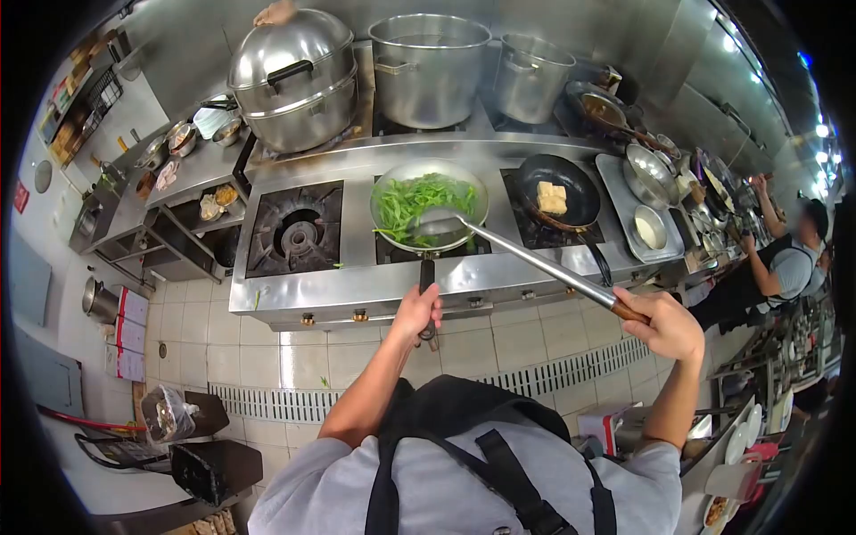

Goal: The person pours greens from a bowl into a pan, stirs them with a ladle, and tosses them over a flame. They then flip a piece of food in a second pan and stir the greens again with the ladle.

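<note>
My left hand (417, 312) is wrapped round the black handle of a pan (480, 185) on the middle front burner. Leafy greens (419, 198) fill much of that pan. With my right hand (664, 323) I grip the wooden end of a long metal ladle (544, 265), whose bowl rests among the greens, towards the pan's right side. On the burner to the right sits a black frying pan (584, 178) holding pale yellow blocks (552, 198); neither hand touches it.
Behind stand a domed steamer (299, 116) and two tall pots (431, 85). An unused burner (297, 234) is at left, a metal tray (664, 245) with bowls at right. Another person (780, 263) stands far right. Bins (214, 468) are at lower left.
</note>
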A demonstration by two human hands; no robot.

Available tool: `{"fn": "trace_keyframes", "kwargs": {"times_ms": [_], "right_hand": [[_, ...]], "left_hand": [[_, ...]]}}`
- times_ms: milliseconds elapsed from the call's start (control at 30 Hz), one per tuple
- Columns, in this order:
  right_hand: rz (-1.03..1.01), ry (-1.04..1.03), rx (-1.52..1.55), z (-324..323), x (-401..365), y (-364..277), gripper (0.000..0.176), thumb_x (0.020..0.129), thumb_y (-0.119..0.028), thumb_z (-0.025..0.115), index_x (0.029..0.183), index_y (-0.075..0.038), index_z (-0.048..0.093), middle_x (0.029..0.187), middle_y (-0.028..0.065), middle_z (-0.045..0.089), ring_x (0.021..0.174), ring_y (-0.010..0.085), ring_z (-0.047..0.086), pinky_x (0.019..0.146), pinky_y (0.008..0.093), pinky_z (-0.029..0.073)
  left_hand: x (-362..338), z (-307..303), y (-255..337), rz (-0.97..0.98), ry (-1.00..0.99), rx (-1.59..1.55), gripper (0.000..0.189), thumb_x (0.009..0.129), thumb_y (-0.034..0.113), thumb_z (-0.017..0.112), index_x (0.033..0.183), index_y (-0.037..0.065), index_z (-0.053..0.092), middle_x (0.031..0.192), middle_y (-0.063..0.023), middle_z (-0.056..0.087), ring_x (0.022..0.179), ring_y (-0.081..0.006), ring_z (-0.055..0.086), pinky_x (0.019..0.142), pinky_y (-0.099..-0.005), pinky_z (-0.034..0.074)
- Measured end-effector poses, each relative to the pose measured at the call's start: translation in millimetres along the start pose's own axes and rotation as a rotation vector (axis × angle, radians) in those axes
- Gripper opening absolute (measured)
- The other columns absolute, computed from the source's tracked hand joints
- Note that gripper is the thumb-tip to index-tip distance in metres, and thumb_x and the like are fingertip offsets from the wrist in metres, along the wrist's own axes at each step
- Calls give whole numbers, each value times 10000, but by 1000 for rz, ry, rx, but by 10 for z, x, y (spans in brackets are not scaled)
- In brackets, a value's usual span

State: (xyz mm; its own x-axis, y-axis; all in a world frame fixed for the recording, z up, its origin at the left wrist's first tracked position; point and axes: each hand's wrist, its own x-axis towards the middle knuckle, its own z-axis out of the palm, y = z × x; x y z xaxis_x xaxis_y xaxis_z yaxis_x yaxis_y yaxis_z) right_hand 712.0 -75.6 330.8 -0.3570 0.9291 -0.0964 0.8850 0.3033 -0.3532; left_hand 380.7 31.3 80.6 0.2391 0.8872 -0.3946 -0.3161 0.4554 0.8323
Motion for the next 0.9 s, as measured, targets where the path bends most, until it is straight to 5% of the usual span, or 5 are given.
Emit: {"fn": "trace_keyframes", "kwargs": {"times_ms": [267, 333, 600, 767, 900], "right_hand": [[154, 183, 208, 711, 511, 138, 512, 769, -94, 635, 1250, 0, 486, 900, 229, 606, 821, 395, 589, 725, 362, 468], [63, 316, 225, 1116, 740, 276, 498, 780, -97, 625, 1251, -13, 487, 939, 221, 615, 856, 397, 587, 751, 383, 470], [199, 244, 48, 1492, 275, -183, 512, 760, -71, 627, 1256, -59, 501, 825, 205, 599, 745, 403, 573, 693, 426, 464], [224, 205, 20, 1764, 69, -245, 541, 766, -87, 621, 1288, -108, 477, 824, 170, 587, 709, 377, 577, 620, 462, 463], [207, 267, 201, 1850, 333, -156, 512, 764, -80, 625, 1258, -44, 494, 806, 181, 591, 719, 400, 579, 655, 435, 471]], "left_hand": [[482, -90, -250, -25, 11, -16, 229, 926, 260, 517, 860, 73, 403, 674, -6, 468, 479, -75, 432, 390, -241, 391], [546, -111, -247, -39, 10, -7, 218, 922, 245, 525, 875, 67, 408, 682, -14, 475, 487, -79, 440, 393, -248, 401], [710, -126, -352, -49, 34, -92, 239, 923, 260, 535, 883, 56, 418, 690, -25, 488, 503, -97, 463, 409, -255, 420], [704, -152, -340, -114, 55, -174, 368, 904, 404, 536, 960, 48, 461, 705, -58, 532, 552, -146, 539, 497, -304, 520], [580, -268, -353, -165, 29, -193, 523, 877, 559, 479, 994, 49, 490, 760, -82, 572, 623, -184, 582, 587, -347, 545]]}}
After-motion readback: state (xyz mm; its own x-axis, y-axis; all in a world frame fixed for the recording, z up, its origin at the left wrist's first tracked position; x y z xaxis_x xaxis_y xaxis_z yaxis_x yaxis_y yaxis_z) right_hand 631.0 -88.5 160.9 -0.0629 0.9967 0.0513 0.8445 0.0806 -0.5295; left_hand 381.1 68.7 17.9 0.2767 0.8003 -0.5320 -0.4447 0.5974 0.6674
